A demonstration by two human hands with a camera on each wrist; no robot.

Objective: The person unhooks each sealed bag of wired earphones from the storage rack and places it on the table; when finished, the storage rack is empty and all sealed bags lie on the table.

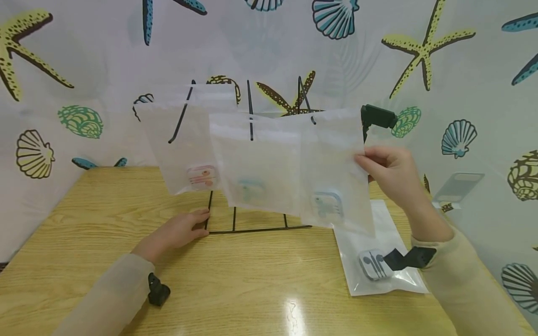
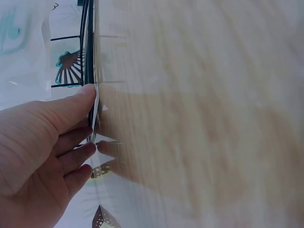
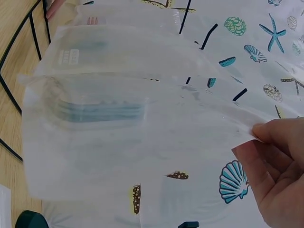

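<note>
A black wire rack (image 1: 260, 230) stands on the wooden table, its base bars flat on it and several hooks reaching forward. Three frosted zip bags hang there, each with a small boxed item inside: a left bag (image 1: 176, 149) with a red print, a middle bag (image 1: 260, 158), and a right bag (image 1: 336, 158) with blue ones. My right hand (image 1: 392, 175) pinches the right bag's edge between thumb and fingers; the hook tip shows near its top. Down at the base's front left corner, my left hand (image 1: 178, 231) holds the side bar (image 2: 90, 111) with thumb and fingertips.
Another bag (image 1: 349, 261) lies on the table at the right, with an earphone case (image 1: 375, 264) inside, partly under my right forearm. A dark green clip-like piece (image 1: 378, 116) shows behind my right hand. A shell-patterned cloth (image 1: 269, 42) hangs behind the table (image 1: 235, 289).
</note>
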